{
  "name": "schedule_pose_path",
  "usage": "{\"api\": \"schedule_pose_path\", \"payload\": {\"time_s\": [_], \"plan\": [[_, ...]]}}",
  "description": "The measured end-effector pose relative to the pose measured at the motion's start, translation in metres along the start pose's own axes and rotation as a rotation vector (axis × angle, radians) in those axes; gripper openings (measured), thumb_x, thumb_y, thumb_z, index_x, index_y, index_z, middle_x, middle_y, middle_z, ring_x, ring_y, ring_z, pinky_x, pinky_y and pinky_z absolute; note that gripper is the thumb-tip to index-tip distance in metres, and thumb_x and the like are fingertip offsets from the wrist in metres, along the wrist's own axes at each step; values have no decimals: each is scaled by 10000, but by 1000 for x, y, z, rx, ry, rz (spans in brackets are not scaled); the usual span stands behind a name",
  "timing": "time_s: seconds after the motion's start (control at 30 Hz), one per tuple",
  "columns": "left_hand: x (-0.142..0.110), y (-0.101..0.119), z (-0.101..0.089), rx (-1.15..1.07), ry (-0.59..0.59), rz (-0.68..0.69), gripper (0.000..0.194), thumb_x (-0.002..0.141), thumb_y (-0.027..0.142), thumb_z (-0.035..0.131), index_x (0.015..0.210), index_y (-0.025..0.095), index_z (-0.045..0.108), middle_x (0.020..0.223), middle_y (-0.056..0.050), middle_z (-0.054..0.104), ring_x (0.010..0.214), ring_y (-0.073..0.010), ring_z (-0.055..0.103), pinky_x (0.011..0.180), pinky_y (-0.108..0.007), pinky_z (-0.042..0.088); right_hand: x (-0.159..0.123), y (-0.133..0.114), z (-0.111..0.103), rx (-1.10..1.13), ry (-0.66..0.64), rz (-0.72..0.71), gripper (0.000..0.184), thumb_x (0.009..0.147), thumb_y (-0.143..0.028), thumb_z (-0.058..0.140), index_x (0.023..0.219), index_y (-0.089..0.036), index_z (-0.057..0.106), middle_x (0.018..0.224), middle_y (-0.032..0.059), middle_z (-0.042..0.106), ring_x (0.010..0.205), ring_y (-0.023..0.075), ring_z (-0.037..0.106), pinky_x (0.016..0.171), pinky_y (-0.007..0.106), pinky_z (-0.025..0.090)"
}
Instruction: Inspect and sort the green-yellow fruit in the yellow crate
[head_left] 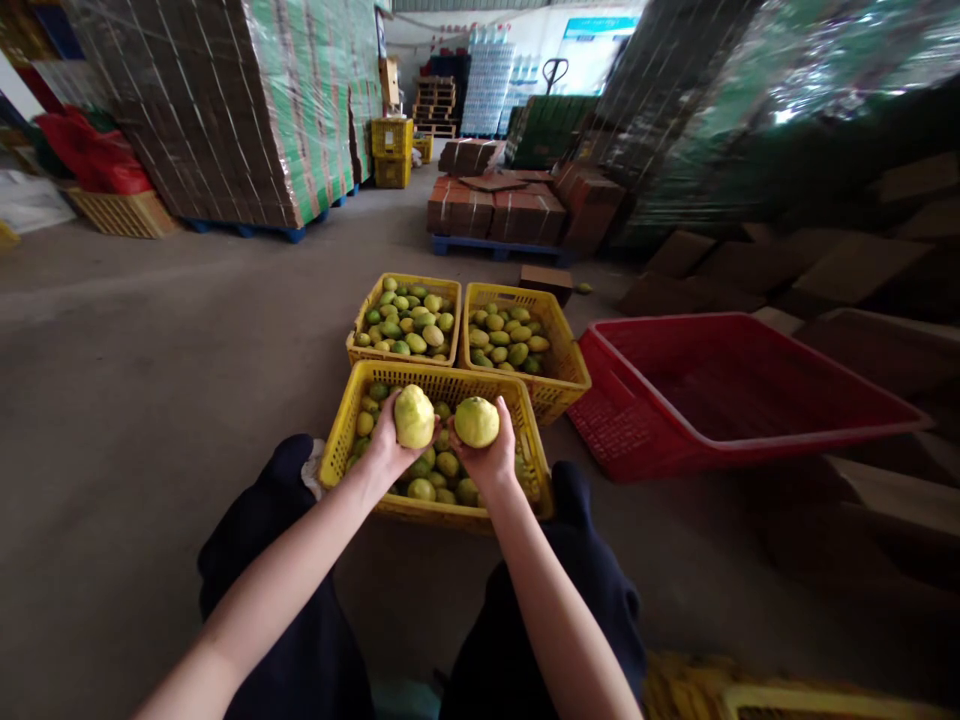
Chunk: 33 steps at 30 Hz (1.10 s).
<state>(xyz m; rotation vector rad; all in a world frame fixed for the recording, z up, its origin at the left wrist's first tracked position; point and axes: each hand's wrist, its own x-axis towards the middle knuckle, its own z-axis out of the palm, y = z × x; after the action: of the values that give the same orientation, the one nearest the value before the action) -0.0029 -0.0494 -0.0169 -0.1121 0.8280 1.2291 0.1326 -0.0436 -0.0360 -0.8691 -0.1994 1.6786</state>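
My left hand (385,446) is closed around a knobbly yellow lemon (414,416). A rounder, greenish-yellow lemon (476,422) rests in my right hand (495,462), with the thumb against its side. Both hands are side by side above the near yellow crate (337,432), which holds many yellow and green lemons (421,489). The two held fruits are slightly apart, and my hands hide part of the crate's contents.
Behind the near crate stand a left yellow crate (405,357) and a right yellow crate (570,375), both with lemons. A large red bin (622,420) is to the right. Flat cartons (517,213) lie on a blue pallet (480,246) farther back. Wrapped stacks (300,120) rise at left.
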Motion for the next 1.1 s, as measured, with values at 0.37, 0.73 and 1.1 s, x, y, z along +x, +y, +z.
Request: {"api": "schedule_pose_path", "payload": {"time_s": [0.37, 0.73, 1.1], "plan": [[-3, 19, -25, -14, 46, 206, 212, 932, 399, 571, 918, 201, 646, 761, 8, 689, 616, -129, 671, 609, -251, 585, 7, 6, 2, -103, -9, -101, 481, 792, -699, 639, 741, -223, 589, 541, -28, 602, 389, 114, 475, 312, 212, 305], [-2, 10, -23, -69, 63, 106, 322, 999, 389, 427, 906, 174, 648, 738, -32, 707, 626, -156, 697, 572, -261, 603, 6, 3, -2, -48, -55, -10, 490, 813, -703, 587, 740, -218, 597, 589, 20, 646, 450, 128, 501, 379, 221, 359], [-3, 6, -6, -33, -14, 14, 350, 1018, 320, 389, 1111, 124, 663, 775, -74, 731, 680, -178, 722, 600, -269, 608, 3, 0, 0, -14, -28, -43, 312, 750, -477, 769, 764, -217, 596, 593, -48, 624, 453, 117, 526, 378, 226, 405]]}}
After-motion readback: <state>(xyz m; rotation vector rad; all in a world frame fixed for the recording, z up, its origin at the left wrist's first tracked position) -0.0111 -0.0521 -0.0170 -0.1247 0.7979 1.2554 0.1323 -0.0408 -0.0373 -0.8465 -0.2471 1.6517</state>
